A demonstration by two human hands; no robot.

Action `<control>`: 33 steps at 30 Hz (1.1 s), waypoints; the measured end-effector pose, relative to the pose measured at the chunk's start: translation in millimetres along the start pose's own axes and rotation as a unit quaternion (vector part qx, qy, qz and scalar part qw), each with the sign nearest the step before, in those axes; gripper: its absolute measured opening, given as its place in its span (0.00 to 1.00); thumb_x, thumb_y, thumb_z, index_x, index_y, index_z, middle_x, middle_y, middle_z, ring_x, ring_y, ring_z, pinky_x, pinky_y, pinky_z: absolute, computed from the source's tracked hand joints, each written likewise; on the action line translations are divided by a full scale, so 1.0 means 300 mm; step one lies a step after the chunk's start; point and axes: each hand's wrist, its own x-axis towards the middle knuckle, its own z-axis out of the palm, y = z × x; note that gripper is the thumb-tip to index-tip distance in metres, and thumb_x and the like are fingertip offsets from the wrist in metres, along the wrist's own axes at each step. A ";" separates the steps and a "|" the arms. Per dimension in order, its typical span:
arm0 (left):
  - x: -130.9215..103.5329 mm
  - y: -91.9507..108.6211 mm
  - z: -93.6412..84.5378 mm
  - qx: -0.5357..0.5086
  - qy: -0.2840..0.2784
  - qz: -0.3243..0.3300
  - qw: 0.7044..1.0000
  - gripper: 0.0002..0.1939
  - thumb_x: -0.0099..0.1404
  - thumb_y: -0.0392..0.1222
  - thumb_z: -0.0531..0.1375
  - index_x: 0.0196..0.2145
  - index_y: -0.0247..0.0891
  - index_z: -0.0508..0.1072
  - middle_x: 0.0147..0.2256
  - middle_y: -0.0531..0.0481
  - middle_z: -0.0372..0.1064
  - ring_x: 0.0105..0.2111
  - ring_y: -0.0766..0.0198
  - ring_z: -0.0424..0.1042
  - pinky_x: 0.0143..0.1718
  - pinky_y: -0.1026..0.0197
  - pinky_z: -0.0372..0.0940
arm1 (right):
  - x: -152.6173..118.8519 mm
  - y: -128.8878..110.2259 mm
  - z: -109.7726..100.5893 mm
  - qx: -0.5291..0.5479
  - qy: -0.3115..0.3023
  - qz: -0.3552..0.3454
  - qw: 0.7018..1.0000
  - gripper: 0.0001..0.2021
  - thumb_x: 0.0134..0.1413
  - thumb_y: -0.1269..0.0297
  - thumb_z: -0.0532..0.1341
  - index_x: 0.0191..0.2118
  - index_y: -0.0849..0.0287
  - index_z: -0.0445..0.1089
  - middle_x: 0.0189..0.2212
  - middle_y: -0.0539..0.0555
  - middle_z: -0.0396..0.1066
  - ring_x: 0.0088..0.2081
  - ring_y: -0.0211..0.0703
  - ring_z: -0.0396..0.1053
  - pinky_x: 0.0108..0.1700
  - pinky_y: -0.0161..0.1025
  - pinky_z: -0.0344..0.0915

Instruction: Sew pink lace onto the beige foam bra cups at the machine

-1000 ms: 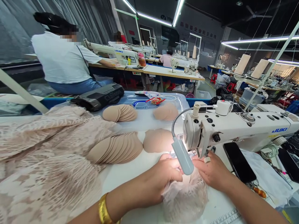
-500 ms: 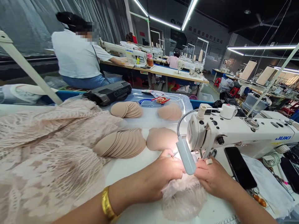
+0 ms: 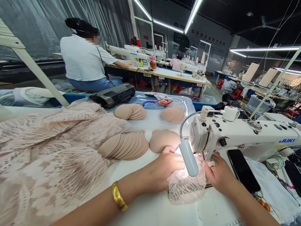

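- Head view: the lace piece (image 3: pixel 187 188) now lies flatter and shows its open pattern, where it was bunched half a second ago; its edges look easier to line up this way.
- It lies on the table (image 3: pixel 141 210), on the near side of the sewing machine (image 3: pixel 237 127), partly behind the lamp (image 3: pixel 188 158).
- The left hand (image 3: pixel 162 169) is nearly closed, its fingers curled over the lace's left side and holding it.
- The right hand (image 3: pixel 219 174) is half closed at the lace's right edge, beside the machine's needle end; whether it pinches the cloth I cannot tell.
- So the lace sits between both hands.
- Left of the machine lie beige pads (image 3: pixel 127 146) and a lace heap (image 3: pixel 58 163); a phone (image 3: pixel 243 171) lies just in front of its arm.
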 end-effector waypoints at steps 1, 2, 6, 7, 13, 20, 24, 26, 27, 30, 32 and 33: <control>0.002 0.002 0.000 -0.004 -0.009 -0.006 1.000 0.10 0.71 0.34 0.56 0.31 0.40 0.72 0.33 0.52 0.76 0.36 0.58 0.71 0.46 0.51 0.50 | 0.000 0.002 0.002 0.006 -0.005 0.006 1.000 0.18 0.60 0.81 0.53 0.49 0.57 0.72 0.40 0.57 0.78 0.47 0.54 0.72 0.51 0.49 0.72; 0.003 0.005 0.001 -0.010 -0.020 -0.011 1.000 0.10 0.71 0.34 0.55 0.33 0.41 0.72 0.35 0.52 0.76 0.38 0.57 0.72 0.47 0.50 0.50 | 0.000 0.003 0.003 0.009 -0.007 0.011 1.000 0.19 0.60 0.81 0.53 0.50 0.57 0.72 0.40 0.57 0.78 0.47 0.55 0.72 0.51 0.49 0.72; 0.000 0.013 0.008 -0.008 -0.020 -0.022 1.000 0.09 0.72 0.34 0.56 0.35 0.42 0.74 0.37 0.51 0.77 0.39 0.58 0.72 0.48 0.51 0.52 | -0.006 0.006 0.005 0.019 -0.016 0.015 1.000 0.19 0.59 0.80 0.54 0.51 0.56 0.71 0.42 0.57 0.78 0.49 0.54 0.72 0.51 0.49 0.73; -0.002 0.014 0.010 -0.002 -0.020 -0.025 0.999 0.09 0.72 0.35 0.56 0.34 0.41 0.74 0.36 0.52 0.76 0.38 0.58 0.72 0.48 0.51 0.53 | -0.008 0.006 0.004 0.021 -0.016 0.015 1.000 0.19 0.60 0.80 0.54 0.50 0.56 0.71 0.41 0.57 0.77 0.49 0.54 0.72 0.51 0.49 0.73; -0.016 0.013 0.000 0.041 -0.033 -0.021 0.998 0.08 0.71 0.36 0.57 0.34 0.41 0.73 0.34 0.51 0.75 0.35 0.59 0.71 0.46 0.54 0.56 | -0.021 -0.006 -0.007 -0.006 0.015 -0.022 1.000 0.13 0.63 0.79 0.54 0.35 0.55 0.70 0.28 0.53 0.71 0.37 0.50 0.71 0.47 0.48 0.70; -0.047 0.028 0.060 0.181 0.026 -0.097 0.978 0.07 0.63 0.38 0.62 0.40 0.42 0.77 0.41 0.46 0.76 0.42 0.49 0.72 0.50 0.44 0.56 | -0.010 -0.072 -0.001 0.004 -0.076 -0.090 0.993 0.08 0.69 0.58 0.63 0.46 0.55 0.70 0.40 0.53 0.77 0.43 0.48 0.70 0.49 0.44 0.63; -0.037 0.060 0.130 0.278 0.001 -0.154 0.948 0.12 0.64 0.49 0.64 0.32 0.37 0.77 0.35 0.39 0.75 0.40 0.42 0.71 0.48 0.37 0.57 | -0.013 -0.065 0.034 -0.102 -0.093 -0.081 0.987 0.11 0.67 0.76 0.55 0.35 0.56 0.69 0.31 0.51 0.72 0.34 0.44 0.63 0.44 0.42 0.60; -0.033 0.075 0.131 0.281 -0.015 -0.167 0.945 0.14 0.65 0.51 0.65 0.32 0.36 0.76 0.33 0.39 0.74 0.37 0.43 0.70 0.45 0.38 0.59 | -0.019 -0.044 0.038 -0.131 -0.082 -0.073 0.985 0.13 0.63 0.80 0.53 0.37 0.56 0.71 0.29 0.51 0.71 0.33 0.46 0.61 0.44 0.42 0.59; -0.034 0.081 0.120 0.263 -0.020 -0.168 0.950 0.13 0.65 0.50 0.65 0.32 0.36 0.76 0.33 0.40 0.74 0.37 0.44 0.70 0.45 0.39 0.59 | -0.022 -0.032 0.035 -0.138 -0.073 -0.065 0.986 0.14 0.62 0.80 0.53 0.40 0.56 0.72 0.29 0.52 0.71 0.34 0.47 0.61 0.44 0.43 0.60; -0.051 0.100 0.052 0.160 -0.030 -0.154 0.975 0.11 0.64 0.48 0.66 0.39 0.38 0.76 0.39 0.42 0.75 0.41 0.46 0.71 0.48 0.43 0.60 | -0.022 0.007 0.010 -0.151 -0.068 -0.039 0.985 0.14 0.63 0.79 0.55 0.43 0.56 0.74 0.33 0.55 0.73 0.40 0.51 0.65 0.45 0.44 0.62; -0.066 0.109 -0.003 0.072 -0.053 -0.143 0.986 0.16 0.63 0.45 0.67 0.47 0.40 0.75 0.48 0.44 0.74 0.48 0.47 0.70 0.52 0.46 0.59 | -0.017 0.026 -0.016 -0.157 -0.084 -0.024 0.984 0.11 0.64 0.78 0.56 0.39 0.57 0.74 0.34 0.57 0.73 0.41 0.52 0.67 0.45 0.46 0.64; -0.073 0.113 -0.027 0.031 -0.070 -0.140 0.987 0.19 0.62 0.44 0.68 0.50 0.42 0.74 0.52 0.45 0.73 0.52 0.48 0.69 0.55 0.47 0.58 | -0.014 0.029 -0.032 -0.149 -0.090 -0.014 0.985 0.11 0.64 0.78 0.57 0.37 0.57 0.74 0.34 0.57 0.73 0.41 0.53 0.67 0.46 0.46 0.65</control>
